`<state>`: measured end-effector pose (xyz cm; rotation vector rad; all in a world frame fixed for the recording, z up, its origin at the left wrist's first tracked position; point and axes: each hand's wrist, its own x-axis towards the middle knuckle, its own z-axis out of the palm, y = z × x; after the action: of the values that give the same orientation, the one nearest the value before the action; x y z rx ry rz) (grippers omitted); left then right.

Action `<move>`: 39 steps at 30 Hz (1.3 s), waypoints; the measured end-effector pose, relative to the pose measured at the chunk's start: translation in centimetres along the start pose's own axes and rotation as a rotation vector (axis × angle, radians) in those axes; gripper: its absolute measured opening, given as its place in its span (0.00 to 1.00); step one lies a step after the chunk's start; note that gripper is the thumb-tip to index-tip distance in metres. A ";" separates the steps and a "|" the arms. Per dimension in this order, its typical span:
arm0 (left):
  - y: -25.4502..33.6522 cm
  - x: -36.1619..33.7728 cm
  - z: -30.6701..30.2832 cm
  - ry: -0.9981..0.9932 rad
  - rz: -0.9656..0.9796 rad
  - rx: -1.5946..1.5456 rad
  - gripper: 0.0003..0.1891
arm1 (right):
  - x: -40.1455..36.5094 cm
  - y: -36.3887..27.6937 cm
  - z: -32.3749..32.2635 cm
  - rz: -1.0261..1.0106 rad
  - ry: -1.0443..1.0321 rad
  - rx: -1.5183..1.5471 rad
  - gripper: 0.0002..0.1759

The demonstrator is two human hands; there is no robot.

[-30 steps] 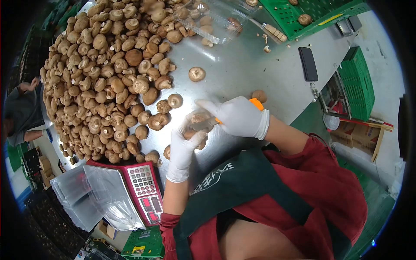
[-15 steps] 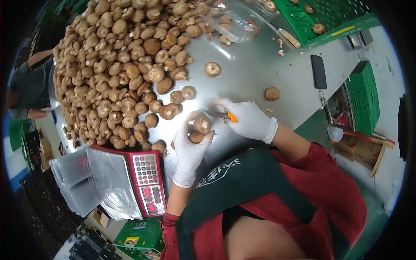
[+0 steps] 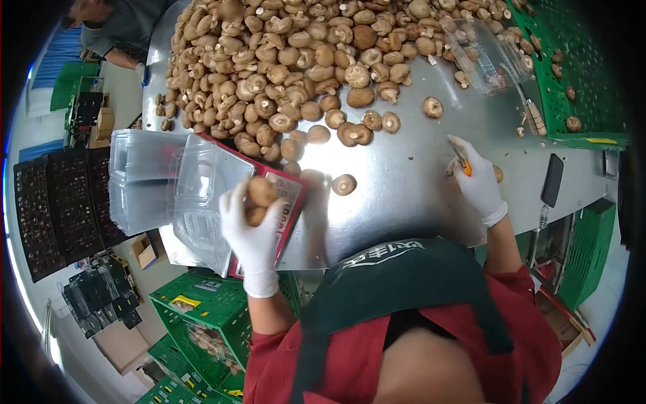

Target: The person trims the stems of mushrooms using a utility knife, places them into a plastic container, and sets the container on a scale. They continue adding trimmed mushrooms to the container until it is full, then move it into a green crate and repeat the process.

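Observation:
My left hand [image 3: 247, 232], in a white glove, is closed around two brown shiitake mushrooms [image 3: 262, 191]. It is over the red scale [image 3: 294, 195], beside an open clear plastic container [image 3: 205, 175]; the hand and mushrooms cover part of the scale's keypad. On the right, my gloved right hand [image 3: 481, 188] grips a small orange-handled knife [image 3: 465, 166] above the metal table [image 3: 397, 202]. The knife's blade is hard to make out. Partly behind that hand lies a mushroom [image 3: 498, 174]. A single mushroom [image 3: 344, 184] rests between my hands.
A large mushroom pile [image 3: 269, 74] covers the far left of the table. Stacked clear containers [image 3: 141, 178] stand left of the scale. At right are a green crate [image 3: 572, 67], a wooden-handled tool [image 3: 536, 118] and a phone [image 3: 552, 180]. A co-worker [image 3: 121, 34] is at far left.
My hands have moved apart. The left carried the mushrooms left to the scale and container; the right moved right with the knife. A single mushroom now shows between them. The view has shifted.

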<state>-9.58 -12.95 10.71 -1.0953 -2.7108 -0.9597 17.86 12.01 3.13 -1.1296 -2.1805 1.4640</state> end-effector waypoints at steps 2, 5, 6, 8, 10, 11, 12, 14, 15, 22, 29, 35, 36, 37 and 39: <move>-1.0 -0.3 -1.3 -0.021 -0.170 -0.036 0.30 | 0.1 0.1 0.0 0.032 -0.015 0.016 0.25; -1.4 -0.7 -2.0 0.009 -0.150 -0.042 0.29 | 0.1 -0.2 0.2 0.039 -0.042 0.008 0.25; -1.5 -0.7 -2.1 0.013 -0.146 -0.041 0.29 | 0.1 -0.2 0.4 0.025 -0.042 0.016 0.25; -1.9 -0.9 -2.1 -0.003 -0.165 -0.145 0.27 | 0.0 -0.3 0.7 0.002 -0.041 0.014 0.26; -2.3 -1.2 -2.1 -0.036 -0.186 -0.273 0.25 | 0.0 -0.4 0.9 -0.015 -0.042 -0.006 0.26; -2.6 -1.4 -2.1 -0.066 -0.238 -0.379 0.25 | -0.1 -0.4 1.0 -0.019 -0.042 -0.021 0.26; -2.7 -1.5 -2.1 -0.068 -0.245 -0.447 0.26 | -0.2 -0.5 0.9 -0.021 -0.042 -0.037 0.26; -2.9 -1.6 -2.0 -0.073 -0.257 -0.584 0.28 | -0.2 -0.3 0.8 -0.016 -0.045 -0.060 0.26; -2.9 -1.7 -1.9 -0.062 -0.277 -0.599 0.33 | -0.2 -0.2 0.7 -0.009 -0.048 -0.067 0.25; -2.3 -1.9 -2.2 -0.084 -0.418 -0.835 0.47 | -0.2 0.2 0.8 -0.006 -0.066 -0.025 0.25; -3.4 -2.3 -3.9 -0.033 -0.431 -0.805 0.36 | 0.1 0.2 0.8 0.006 -0.075 -0.113 0.24; -6.6 -1.5 -8.9 0.234 -0.328 -0.242 0.18 | -0.5 1.0 -2.2 -0.099 0.101 -0.291 0.20; -7.8 -1.5 -9.6 0.265 -0.325 -0.204 0.15 | -0.7 0.7 -3.1 -0.003 0.106 -0.287 0.19; -9.2 -1.2 -10.1 0.293 -0.283 -0.110 0.16 | -0.9 1.1 -4.0 0.005 0.152 -0.292 0.19; -12.6 -0.8 -10.1 0.352 -0.302 -0.016 0.20 | -1.1 2.7 -5.2 0.002 0.224 -0.287 0.18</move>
<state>-18.80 -26.20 11.96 -0.4648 -2.6130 -1.0929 22.97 15.08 3.25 -1.3160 -2.2745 0.9883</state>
